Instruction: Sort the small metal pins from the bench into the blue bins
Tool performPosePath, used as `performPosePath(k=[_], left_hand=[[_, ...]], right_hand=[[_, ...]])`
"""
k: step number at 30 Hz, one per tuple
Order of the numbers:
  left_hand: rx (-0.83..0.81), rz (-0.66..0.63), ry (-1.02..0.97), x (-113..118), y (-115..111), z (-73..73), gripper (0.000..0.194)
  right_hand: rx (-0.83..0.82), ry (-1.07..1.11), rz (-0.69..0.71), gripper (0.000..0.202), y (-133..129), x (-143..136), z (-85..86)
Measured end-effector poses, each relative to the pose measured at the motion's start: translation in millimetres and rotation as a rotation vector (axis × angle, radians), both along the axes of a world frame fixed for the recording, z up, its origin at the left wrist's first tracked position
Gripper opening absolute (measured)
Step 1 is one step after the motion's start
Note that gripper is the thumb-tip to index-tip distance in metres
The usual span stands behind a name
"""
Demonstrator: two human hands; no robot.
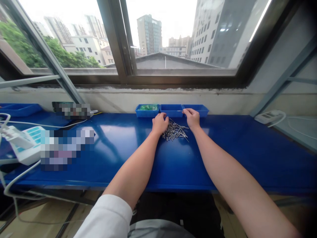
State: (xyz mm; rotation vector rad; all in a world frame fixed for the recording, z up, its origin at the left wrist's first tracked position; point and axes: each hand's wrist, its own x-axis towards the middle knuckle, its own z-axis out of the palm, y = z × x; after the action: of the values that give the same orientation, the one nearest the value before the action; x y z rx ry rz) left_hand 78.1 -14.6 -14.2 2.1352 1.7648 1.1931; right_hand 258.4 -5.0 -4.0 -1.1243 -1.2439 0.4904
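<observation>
on a blue table [173, 162], before three bins [146, 114], the left hand [160, 123], its hold indiscernible, and the right hand [193, 118] flank a pile of metal pins [174, 132], the latter pinching one pin [179, 111] at the middle bin [171, 114].

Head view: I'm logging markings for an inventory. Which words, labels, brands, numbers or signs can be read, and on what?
No text can be read anywhere.
Green contents of a blue bin: any print is too small.
Dark clothing: small pale marks, too blurred to read.
Pixelated patch on the blue table: nothing legible.
</observation>
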Motion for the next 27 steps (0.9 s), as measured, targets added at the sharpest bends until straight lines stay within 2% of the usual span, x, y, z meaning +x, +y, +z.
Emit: performPosePath(k=[5,9,12,15,18,20,22,25,27], left_hand=[[-0.086,0.076,0.059,-1.8,-2.5,2.1,0.026],[-0.122,0.076,0.086,-1.5,-3.8,3.0,0.028],[-0.150,0.074,0.108,-0.9,-2.9,2.1,0.030],[-0.187,0.063,0.126,0.0,-2.2,2.1,0.033],[-0.186,0.000,0.146,0.8,-3.5,3.0,0.037],[-0.174,-0.059,0.164,1.3,-5.5,3.6,0.044],[-0.178,-0.117,0.197,1.7,-7.5,3.9,0.054],[-0.210,-0.177,0.272,2.6,-9.0,2.7,0.066],[-0.224,-0.193,0.316,3.3,-8.2,0.7,0.068]], right_hand=[[-0.010,-0.057,-0.185,0.032,2.4,8.8,0.6],[-0.044,-0.105,-0.305,0.034,9.4,17.6,-3.1],[-0.061,-0.159,-0.288,0.047,16.9,23.7,-10.7],[-0.047,-0.232,-0.210,0.066,21.3,25.8,-17.3],[-0.035,-0.327,-0.161,0.072,19.5,22.3,-17.3],[-0.039,-0.394,-0.167,0.066,15.6,17.5,-14.5],[-0.052,-0.466,-0.145,0.050,11.3,11.5,-11.9],[-0.126,-0.580,-0.042,0.024,6.4,1.8,-11.6],[-0.206,-0.649,0.018,0.020,4.2,-4.1,-13.2]])
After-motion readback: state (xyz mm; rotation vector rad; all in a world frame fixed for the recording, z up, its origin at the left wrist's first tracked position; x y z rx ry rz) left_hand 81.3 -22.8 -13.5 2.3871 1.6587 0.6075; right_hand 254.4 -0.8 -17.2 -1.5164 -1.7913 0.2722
